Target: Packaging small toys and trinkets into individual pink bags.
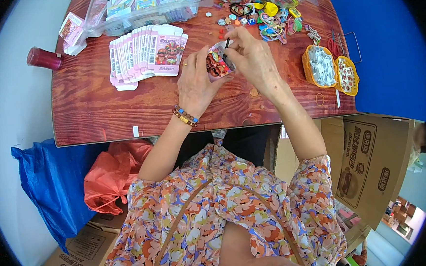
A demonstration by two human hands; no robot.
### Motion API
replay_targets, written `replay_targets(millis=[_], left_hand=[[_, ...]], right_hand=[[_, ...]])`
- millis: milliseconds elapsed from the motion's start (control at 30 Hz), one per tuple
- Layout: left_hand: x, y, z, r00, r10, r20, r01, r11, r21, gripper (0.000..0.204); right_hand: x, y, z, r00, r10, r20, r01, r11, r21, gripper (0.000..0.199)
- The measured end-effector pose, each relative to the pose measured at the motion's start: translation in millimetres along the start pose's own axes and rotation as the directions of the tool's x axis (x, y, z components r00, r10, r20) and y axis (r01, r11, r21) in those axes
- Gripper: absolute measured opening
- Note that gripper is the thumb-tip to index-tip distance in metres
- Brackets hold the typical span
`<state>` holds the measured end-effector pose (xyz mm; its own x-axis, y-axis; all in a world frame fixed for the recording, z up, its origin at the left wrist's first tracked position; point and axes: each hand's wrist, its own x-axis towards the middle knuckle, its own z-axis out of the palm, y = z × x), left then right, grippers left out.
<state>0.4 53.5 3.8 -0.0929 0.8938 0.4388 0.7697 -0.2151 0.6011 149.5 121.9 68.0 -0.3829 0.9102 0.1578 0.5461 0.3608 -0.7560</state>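
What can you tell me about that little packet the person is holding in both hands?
The small packet looks like a glossy printed pouch, pink and white with dark red and black patches showing. It is held above the wooden table, tilted, between both hands: the left hand cradles it from below and behind, while the right hand pinches its upper edge, where a thin black piece sticks up. Its open or sealed state cannot be told.

Small packet largely covered by both hands; its far end and the thin black item entering it unclear. Far clear tubs cut off by the top edge; loose trinkets too small to identify.
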Motion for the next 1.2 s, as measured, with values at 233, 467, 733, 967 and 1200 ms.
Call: replay_targets(millis=[233, 467, 733, 967, 1200], left_hand=[[1, 1, 0, 1.0, 0.003, -0.003, -0.003, 1.0, 0.023, 0.085], [1, 1, -1, 0.987, -0.156, 0.048, 0.16, 0.985, -0.072, 0.08], [1, -1, 1, 0.991, -0.135, -0.009, 0.133, 0.984, -0.118, 0.08], [1, 1, 4, 0.99, -0.142, -0.012, 0.14, 0.987, -0.076, 0.08], [6, -2, 8, 0.994, -0.096, -0.053, 0.093, 0.994, -0.051, 0.08]], right_hand=[[2, -4, -7, 0.997, -0.039, 0.069, 0.046, 0.994, -0.095, 0.014], [-6, -18, -15, 0.997, -0.009, -0.078, 0.005, 0.998, -0.055, 0.008], [-12, -7, -7, 0.968, 0.06, -0.245, -0.012, 0.981, 0.192, 0.004], [-14, -5, 0, 0.995, -0.096, -0.012, 0.092, 0.974, -0.209, 0.01], [-14, -13, -33, 0.951, -0.209, 0.228, 0.255, 0.947, -0.197, 0.025]])
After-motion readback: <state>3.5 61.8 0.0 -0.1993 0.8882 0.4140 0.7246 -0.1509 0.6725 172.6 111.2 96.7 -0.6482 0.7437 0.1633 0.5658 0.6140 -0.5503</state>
